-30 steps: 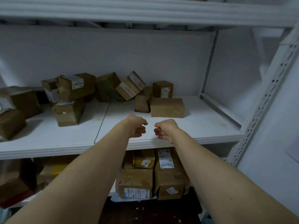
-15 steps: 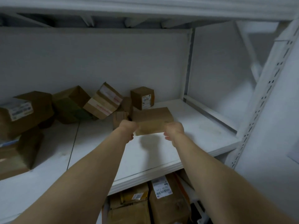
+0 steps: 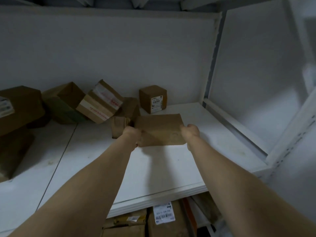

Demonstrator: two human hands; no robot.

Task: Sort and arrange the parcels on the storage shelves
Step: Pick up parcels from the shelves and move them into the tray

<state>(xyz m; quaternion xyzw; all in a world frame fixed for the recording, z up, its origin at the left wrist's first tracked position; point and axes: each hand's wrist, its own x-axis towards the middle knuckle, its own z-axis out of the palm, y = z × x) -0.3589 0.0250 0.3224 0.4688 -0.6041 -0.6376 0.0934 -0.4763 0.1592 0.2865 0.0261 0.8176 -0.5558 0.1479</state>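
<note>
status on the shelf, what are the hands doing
Both grip: left hand and right hand on the ends of the flat brown parcel. It looks lifted off the white shelf. Close at its left, small wrapped parcel.

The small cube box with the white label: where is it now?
In the head view the cube box stands at the back of the shelf, right of centre, by the rear wall, just behind the flat parcel.
</note>
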